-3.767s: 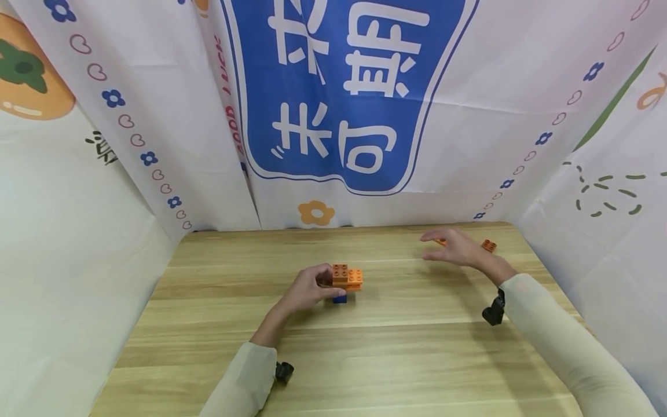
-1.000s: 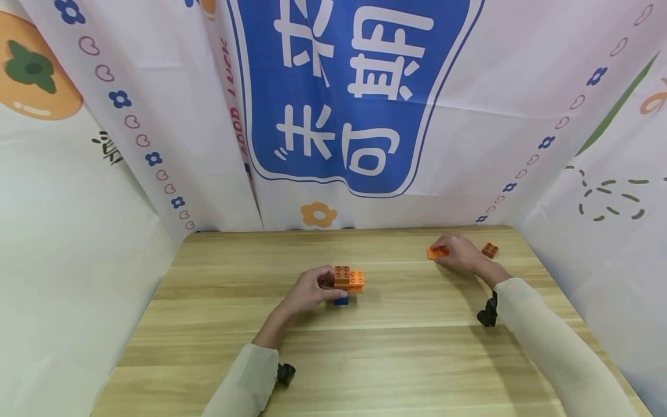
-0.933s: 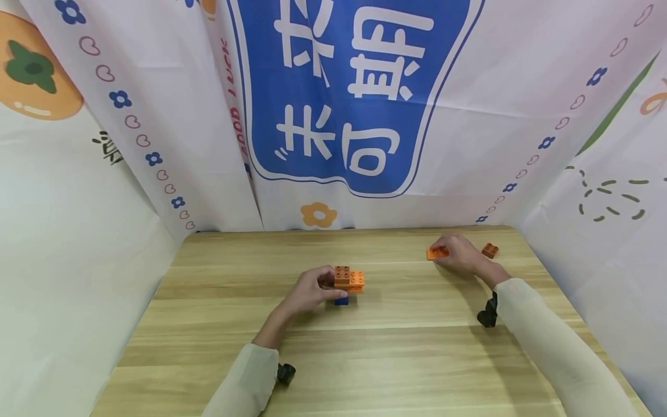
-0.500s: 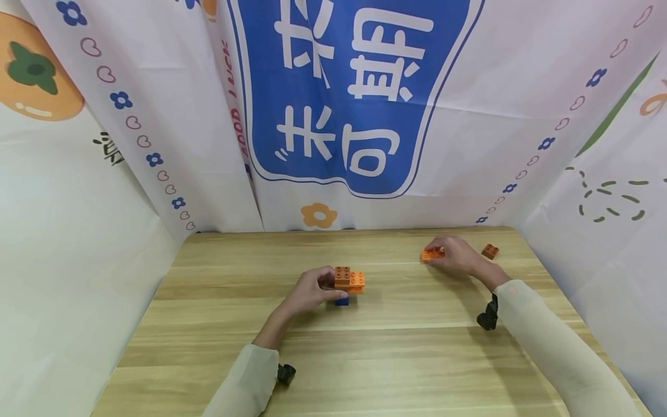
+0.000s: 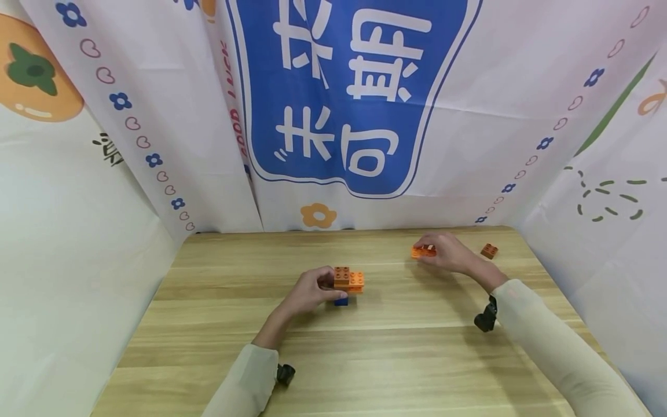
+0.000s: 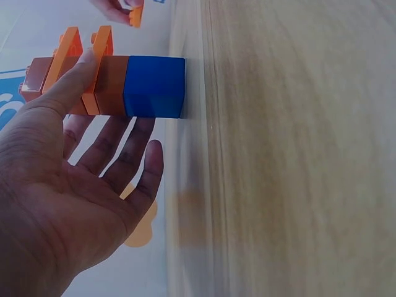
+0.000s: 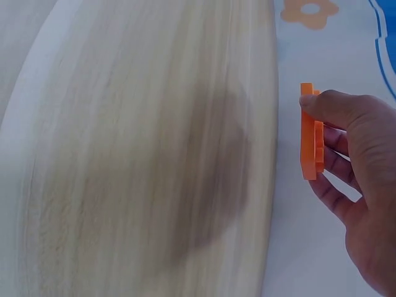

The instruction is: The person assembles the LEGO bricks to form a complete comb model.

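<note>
A stack of bricks stands on the table, with a blue brick (image 6: 154, 86) at its base, brown bricks (image 5: 341, 274) above and two thin orange plates (image 5: 356, 279) jutting to the right. My left hand (image 5: 307, 291) grips the stack from the left, thumb on the near side; in the left wrist view the thumb of the hand (image 6: 68, 167) lies across the orange plates. At the right, my right hand (image 5: 448, 252) pinches a thin orange plate (image 7: 308, 133) between thumb and fingers. In the right wrist view it is held off the table.
A loose brown brick (image 5: 489, 251) lies at the back right of the wooden table (image 5: 292, 370). Printed white cloth (image 5: 208, 197) hangs behind the table's back edge and along both sides.
My right hand has come down to the orange plate, taken hold of it and carried it left, away from the loose brown brick. The left hand and the stack have stayed in place.
</note>
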The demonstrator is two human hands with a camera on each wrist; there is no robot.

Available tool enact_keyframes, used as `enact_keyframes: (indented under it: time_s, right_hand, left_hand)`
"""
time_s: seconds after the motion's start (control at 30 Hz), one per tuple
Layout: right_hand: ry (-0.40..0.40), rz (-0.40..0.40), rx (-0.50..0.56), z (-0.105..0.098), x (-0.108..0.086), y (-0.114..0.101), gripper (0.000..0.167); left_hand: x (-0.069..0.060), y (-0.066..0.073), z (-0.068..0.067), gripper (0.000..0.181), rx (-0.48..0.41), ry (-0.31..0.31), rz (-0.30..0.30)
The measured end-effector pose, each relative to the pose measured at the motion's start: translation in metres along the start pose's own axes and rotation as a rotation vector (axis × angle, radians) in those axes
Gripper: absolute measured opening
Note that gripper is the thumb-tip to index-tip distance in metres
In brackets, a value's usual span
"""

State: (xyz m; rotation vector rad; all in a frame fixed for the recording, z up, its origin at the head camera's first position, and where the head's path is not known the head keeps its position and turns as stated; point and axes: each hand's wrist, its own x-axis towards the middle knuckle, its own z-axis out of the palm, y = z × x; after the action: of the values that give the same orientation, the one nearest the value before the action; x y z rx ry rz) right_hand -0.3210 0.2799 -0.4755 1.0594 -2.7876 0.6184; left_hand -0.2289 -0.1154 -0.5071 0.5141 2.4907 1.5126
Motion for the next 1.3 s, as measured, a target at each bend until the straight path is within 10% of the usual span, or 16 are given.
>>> enact_keyframes:
  time_s: [1.3]
  right_hand:
    - [0.077,-0.328,0.01,-0.012,0.033,-0.099,0.029]
  left_hand:
    - [0.001,-0.002,0.0,0.026,-0.019,0.001,0.011]
